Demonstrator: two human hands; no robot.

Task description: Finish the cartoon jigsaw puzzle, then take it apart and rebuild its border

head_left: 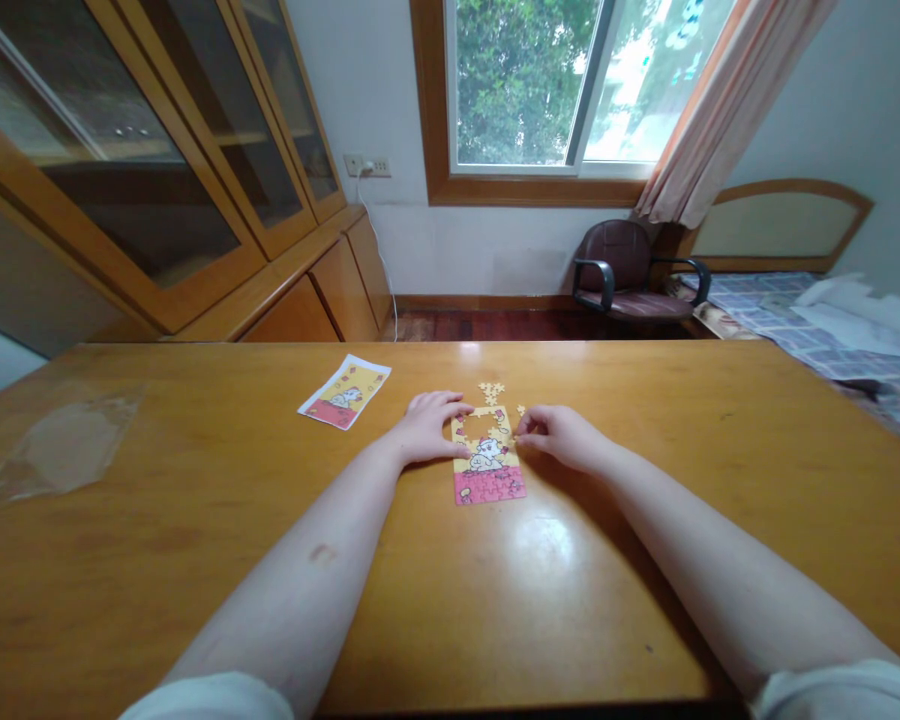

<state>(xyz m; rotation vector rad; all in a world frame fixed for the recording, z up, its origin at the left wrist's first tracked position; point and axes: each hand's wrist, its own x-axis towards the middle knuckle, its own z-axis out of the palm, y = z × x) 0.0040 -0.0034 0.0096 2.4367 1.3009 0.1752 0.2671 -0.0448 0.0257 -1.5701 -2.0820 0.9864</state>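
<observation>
A partly assembled jigsaw puzzle (489, 485) lies flat on the table, with a white cartoon animal on yellow above a pink lower band. Its upper middle has a gap where the tabletop shows. My left hand (429, 428) rests at the puzzle's left edge, thumb and fingers spread apart, touching the border. At the right edge, my right hand (559, 436) is closed in a pinch on what looks like a small yellow puzzle piece, mostly covered by the fingertips. Several loose puzzle pieces (491, 390) lie just beyond the puzzle, and one sits near my right fingers.
A printed reference picture (345, 392) with a white border lies left of my left hand. Farther left is a clear plastic bag (67, 440) on the wooden table (420, 620). Past the table stand a glass-door cabinet (270, 260), an office chair (622, 270) and a bed (780, 310).
</observation>
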